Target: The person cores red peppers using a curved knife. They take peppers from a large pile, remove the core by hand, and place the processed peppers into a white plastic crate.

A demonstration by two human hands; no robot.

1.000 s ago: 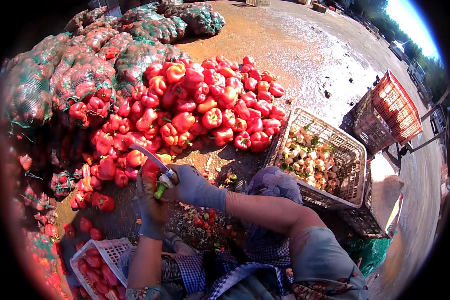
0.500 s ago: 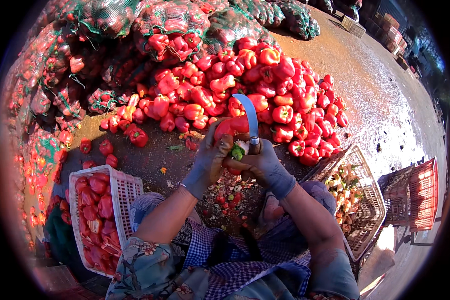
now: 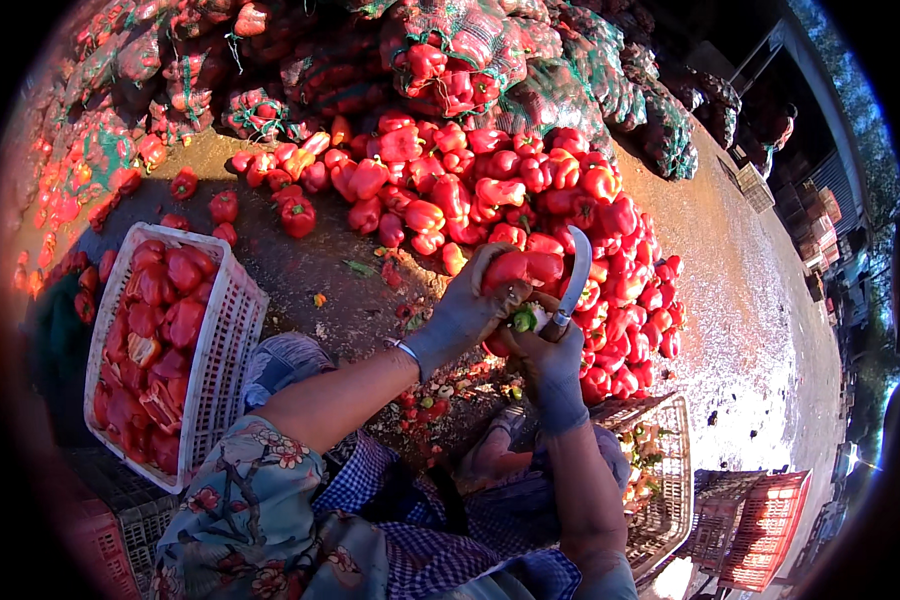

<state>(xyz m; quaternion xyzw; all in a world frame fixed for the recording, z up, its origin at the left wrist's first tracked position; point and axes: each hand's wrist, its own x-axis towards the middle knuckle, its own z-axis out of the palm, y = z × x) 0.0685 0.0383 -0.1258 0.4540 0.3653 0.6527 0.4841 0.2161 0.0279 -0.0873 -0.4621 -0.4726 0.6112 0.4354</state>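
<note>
My left hand (image 3: 462, 318), in a grey stained glove, is closed around a red bell pepper (image 3: 526, 270). Close against it, my right hand (image 3: 552, 368), gloved alike, grips a knife (image 3: 579, 268) with a curved blade pointing up and away. Between the two hands shows a green pepper stem with pale core (image 3: 524, 318); whether it is still joined to the pepper is hidden by my fingers. Just beyond my hands spreads a large heap of red bell peppers (image 3: 615, 215).
At my left stands a white crate (image 3: 232, 335) of red peppers. A pale crate (image 3: 676, 470) of trimmings stands at my right, with a red crate (image 3: 767, 530) beyond. Stuffed mesh sacks (image 3: 560, 100) line the back. Scraps (image 3: 425, 410) litter the ground between my feet.
The whole view has swung and tilted, so the crates and heap sit differently in it. Both hands stay together, still holding pepper and knife; in the picture they are farther right.
</note>
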